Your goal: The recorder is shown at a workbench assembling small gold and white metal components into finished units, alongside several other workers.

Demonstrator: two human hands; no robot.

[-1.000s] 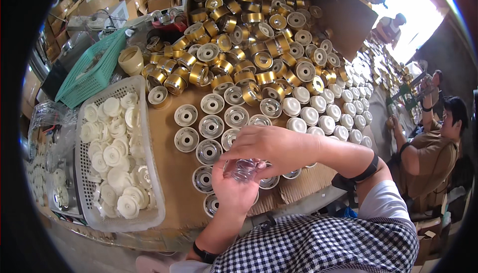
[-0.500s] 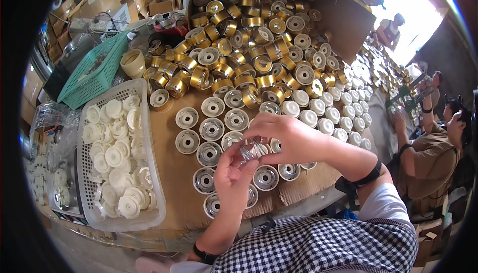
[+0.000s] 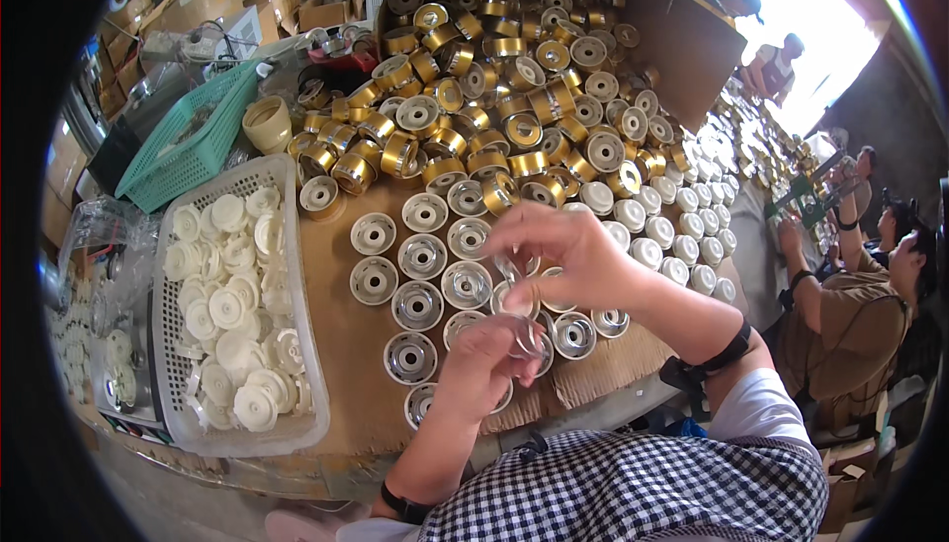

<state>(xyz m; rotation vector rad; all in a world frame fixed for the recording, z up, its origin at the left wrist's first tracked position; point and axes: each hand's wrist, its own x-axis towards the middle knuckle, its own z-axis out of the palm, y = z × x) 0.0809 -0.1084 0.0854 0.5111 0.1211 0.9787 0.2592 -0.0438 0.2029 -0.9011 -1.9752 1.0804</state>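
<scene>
My left hand [image 3: 482, 369] is closed on shiny, clear-looking rings [image 3: 531, 341], held low over the rows of round cups. Above it and a little to the right, my right hand [image 3: 563, 253], slightly blurred, pinches a shiny ring [image 3: 509, 267] over another cup. Beside my hands, white-rimmed cups with centre holes stand hollow side up in rows on the cardboard. Some, like one cup [image 3: 416, 305], have a silvery inside; others, like a cup [image 3: 373, 280] at the left, look plain cream. My hands hide several cups beneath them.
A white basket [image 3: 314, 384] of cream plastic discs stands at the left, with a green basket [image 3: 188, 137] behind it. Gold-banded cups [image 3: 524, 127] pile out of a cardboard box [image 3: 682, 48]. White round caps [image 3: 630, 214] stand at right. A co-worker [image 3: 840, 315] sits further right.
My hands have moved apart: the right rose slightly with a ring, while the left dropped a little and turned, keeping the other rings. Earlier, both held the rings together.
</scene>
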